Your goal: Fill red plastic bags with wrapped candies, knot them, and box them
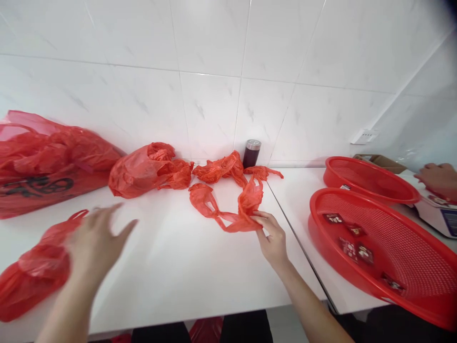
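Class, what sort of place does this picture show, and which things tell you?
Probably a small packing or weighing workspace. A digital scale stands at the right, a red basket holds small wrapped packets, and several red plastic bags lie on the white table.

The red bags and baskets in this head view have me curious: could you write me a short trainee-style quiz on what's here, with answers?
1. Multiple choice: what is the right hand holding?
a) a cardboard box
b) a thin red plastic bag
c) a wall socket
2. True or false: the left hand is clenched around the silver-lidded cup.
3. Fill in: several small wrapped packets lie in the nearer red ____.

Key:
1. b
2. False; it is open, thumb and fingers apart.
3. basket
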### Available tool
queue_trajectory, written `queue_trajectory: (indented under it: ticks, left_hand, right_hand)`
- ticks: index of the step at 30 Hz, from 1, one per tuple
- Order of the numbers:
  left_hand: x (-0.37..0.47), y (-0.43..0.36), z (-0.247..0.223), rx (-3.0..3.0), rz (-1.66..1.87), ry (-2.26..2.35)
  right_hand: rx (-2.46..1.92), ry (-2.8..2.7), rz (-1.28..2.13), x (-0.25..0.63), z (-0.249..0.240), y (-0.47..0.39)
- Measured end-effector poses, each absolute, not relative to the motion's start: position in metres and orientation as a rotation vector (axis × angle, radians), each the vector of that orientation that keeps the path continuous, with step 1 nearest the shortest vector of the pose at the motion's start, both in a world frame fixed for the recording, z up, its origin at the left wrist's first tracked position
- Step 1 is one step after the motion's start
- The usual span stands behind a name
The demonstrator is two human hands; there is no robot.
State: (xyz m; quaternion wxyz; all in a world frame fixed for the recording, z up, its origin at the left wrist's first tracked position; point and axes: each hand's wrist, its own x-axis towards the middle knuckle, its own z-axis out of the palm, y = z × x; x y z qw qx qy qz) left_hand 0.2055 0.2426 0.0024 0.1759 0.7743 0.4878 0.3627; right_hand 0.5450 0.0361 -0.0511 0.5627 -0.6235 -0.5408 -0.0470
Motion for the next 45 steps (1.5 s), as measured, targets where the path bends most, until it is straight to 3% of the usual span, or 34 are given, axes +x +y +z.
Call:
queue_trajectory:
  ticks: [2, 5, 8, 13, 17, 23, 26, 29, 33, 37, 39, 42, 45]
  left_hand:
    - [0.256, 0.214, 0.003, 2.108, 0.889, 1.251]
    - [0.319, 0.176, -0.001, 1.721, 0.404, 0.755]
    - [0.350, 0.154, -0.008, 1.381, 0.283, 0.510]
    - [0.353, 0.155, -0.018, 1.185, 0.455, 0.498]
    - [0.336, 0.165, -0.020, 1.319, 0.579, 0.718]
    - [0.320, 0.163, -0.012, 2.095, 1.258, 0.862]
    - [0.322, 0.160, -0.008, 2.405, 0.843, 0.600]
    - [0.327, 0.159, -0.010, 2.324, 0.387, 0.546]
    - [0.330, 0.159, -0.013, 1.804, 0.464, 0.734]
    - [0.338, 0.155, -0.007, 1.493, 0.421, 0.684]
    - [0.343, 0.153, -0.005, 1.414, 0.395, 0.634]
    - [0.346, 0.157, -0.007, 1.237, 0.372, 0.600]
    - [0.334, 0.176, -0.008, 1.012, 0.411, 0.645]
  right_hand:
    - [-1.416, -1.335, -0.102, 0.526, -0.053, 0.033]
    - [-1.332, -1.461, 0.004, 0.500, -0.053, 0.028]
    - [-1.261, -1.377, 0.227, 0.482, -0.050, 0.022]
    - [-1.131, -0.786, 0.608, 0.483, -0.052, 0.012]
    - [-1.037, -0.510, 0.641, 0.501, -0.056, 0.006]
    - [-1.037, -0.513, 0.666, 0.518, -0.045, 0.005]
    - [-1.084, -0.603, 0.772, 0.525, -0.042, 0.006]
    - [-1.164, -0.660, 0.844, 0.544, -0.045, 0.008]
    - [-1.448, -0.686, 0.500, 0.569, -0.030, 0.003]
    - [-1.492, -1.015, 0.068, 0.538, 0.014, -0.003]
    - [-1.506, -1.441, 0.117, 0.509, 0.030, 0.002]
    - [-1.914, -2.041, 0.267, 0.487, 0.025, 0.019]
    - [-2.388, -2.144, 0.354, 0.504, 0.001, 0.030]
